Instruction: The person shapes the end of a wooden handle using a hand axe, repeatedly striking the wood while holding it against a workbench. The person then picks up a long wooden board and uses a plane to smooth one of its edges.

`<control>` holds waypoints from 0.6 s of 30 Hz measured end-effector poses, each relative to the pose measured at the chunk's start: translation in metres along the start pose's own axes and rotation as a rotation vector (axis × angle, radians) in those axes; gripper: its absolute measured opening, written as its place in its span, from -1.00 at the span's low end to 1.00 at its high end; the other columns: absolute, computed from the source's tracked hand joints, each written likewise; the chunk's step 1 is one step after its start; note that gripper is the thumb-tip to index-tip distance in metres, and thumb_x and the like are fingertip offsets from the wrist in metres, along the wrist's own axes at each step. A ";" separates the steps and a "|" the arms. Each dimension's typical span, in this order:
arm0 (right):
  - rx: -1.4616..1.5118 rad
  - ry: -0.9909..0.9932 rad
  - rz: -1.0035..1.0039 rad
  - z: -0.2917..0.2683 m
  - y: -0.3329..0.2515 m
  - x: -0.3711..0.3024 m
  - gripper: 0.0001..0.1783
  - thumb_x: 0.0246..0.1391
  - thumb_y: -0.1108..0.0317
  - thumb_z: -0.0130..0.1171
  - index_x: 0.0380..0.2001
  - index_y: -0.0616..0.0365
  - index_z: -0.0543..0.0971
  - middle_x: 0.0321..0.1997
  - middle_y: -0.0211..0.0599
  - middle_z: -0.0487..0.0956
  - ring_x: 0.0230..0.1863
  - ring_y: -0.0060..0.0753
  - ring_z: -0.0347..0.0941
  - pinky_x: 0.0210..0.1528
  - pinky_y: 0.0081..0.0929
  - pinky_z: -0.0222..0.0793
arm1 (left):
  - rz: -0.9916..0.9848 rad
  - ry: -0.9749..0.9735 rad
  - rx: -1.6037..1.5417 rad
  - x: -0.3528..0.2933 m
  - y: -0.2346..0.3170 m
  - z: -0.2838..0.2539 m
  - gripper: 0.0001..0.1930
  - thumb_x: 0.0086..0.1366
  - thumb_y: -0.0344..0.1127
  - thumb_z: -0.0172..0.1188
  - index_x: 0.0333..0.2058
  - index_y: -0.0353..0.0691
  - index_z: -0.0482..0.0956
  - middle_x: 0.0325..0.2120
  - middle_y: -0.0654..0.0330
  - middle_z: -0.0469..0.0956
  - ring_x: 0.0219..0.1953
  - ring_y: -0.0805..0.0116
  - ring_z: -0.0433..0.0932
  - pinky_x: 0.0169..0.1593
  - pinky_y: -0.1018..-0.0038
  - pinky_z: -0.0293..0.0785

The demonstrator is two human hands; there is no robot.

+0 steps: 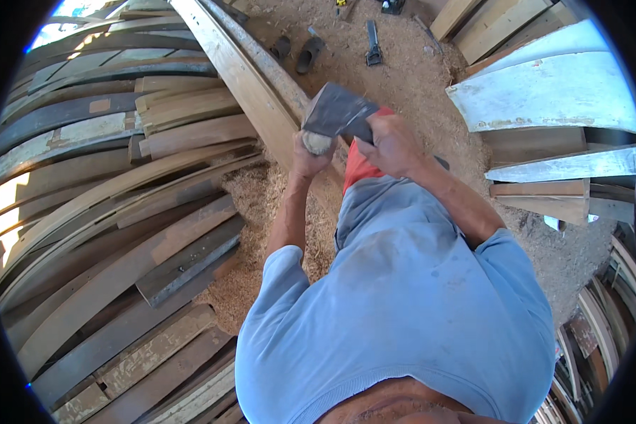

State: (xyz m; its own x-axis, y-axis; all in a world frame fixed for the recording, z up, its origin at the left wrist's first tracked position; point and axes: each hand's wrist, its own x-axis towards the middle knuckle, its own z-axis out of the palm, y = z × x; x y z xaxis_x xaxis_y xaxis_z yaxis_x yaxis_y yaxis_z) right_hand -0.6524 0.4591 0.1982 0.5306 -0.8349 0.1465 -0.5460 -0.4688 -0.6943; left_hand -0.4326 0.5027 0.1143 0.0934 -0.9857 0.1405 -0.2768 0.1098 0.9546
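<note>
My right hand [394, 147] is closed around the neck of an axe [338, 107], beside its broad dark metal head. The head lies turned toward the left, above a long board. My left hand [309, 157] is wrapped round a pale, round, stone-like disc [316, 143], held against the lower edge of the axe head. Part of the axe's handle is hidden by my right hand. Red cloth [360, 169] shows below the hands, in front of my grey shirt hem.
A long wooden board [251, 92] runs from the upper left to beneath my hands. Stacked planks [113, 205] fill the left side. White-painted boards [544, 88] lean at the right. Sandals [309, 55] and a dark-headed hand tool [373, 44] lie on the sawdust-covered ground [417, 78].
</note>
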 end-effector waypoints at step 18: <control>0.672 0.129 -0.108 0.003 -0.027 0.004 -0.70 0.04 0.38 0.37 -0.16 0.21 0.59 -0.18 -0.24 0.61 -0.14 -0.38 0.52 -0.05 -0.35 0.44 | -0.113 0.649 -0.059 0.024 -0.005 -0.053 -0.86 0.27 -0.44 0.33 -0.22 -0.28 0.58 -0.39 0.22 0.62 -0.41 0.51 0.60 -0.38 0.56 0.58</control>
State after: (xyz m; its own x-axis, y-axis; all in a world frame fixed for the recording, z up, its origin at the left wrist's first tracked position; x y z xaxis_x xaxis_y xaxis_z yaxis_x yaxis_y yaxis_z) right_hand -0.6339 0.4695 0.2157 0.4553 -0.8407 0.2931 0.0482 -0.3054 -0.9510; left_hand -0.3780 0.4850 0.1272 0.6810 -0.7166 0.1508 -0.1804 0.0354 0.9829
